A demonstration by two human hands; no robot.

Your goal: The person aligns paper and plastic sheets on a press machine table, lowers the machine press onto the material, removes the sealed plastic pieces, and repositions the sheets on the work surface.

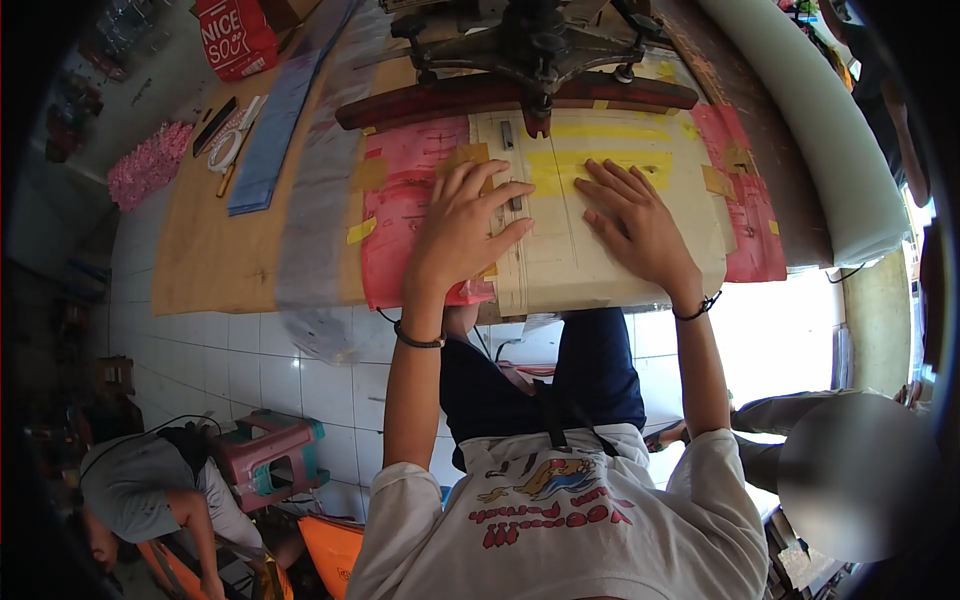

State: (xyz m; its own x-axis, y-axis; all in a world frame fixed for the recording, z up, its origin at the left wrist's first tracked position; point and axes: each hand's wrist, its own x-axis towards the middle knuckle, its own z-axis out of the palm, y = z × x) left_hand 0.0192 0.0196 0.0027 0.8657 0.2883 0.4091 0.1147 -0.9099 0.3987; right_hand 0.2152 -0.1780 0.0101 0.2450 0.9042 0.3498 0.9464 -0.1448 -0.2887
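Observation:
My left hand [462, 222] lies flat with its fingers apart, over the border between a red taped sheet [390, 262] and a cream board [610, 275]. Beside its fingertips is a small metal piece [507, 136] fixed to the board. On the right part of the same board rests my right hand [640, 228], fingers stretched out and nothing held. Strips of yellow tape [570, 132] cross the board ahead of both hands. Beyond them stands a dark metal press-like frame [541, 62] with a long reddish bar [430, 103] across its front.
Clear plastic film [318, 235] and a folded blue-grey sheet [268, 165] lie left on the table. Nearby are a white tape roll [224, 150] and a red bag [236, 38]. A large pale roll [820, 120] borders the right. Other people [150, 485] are around a stool [268, 455].

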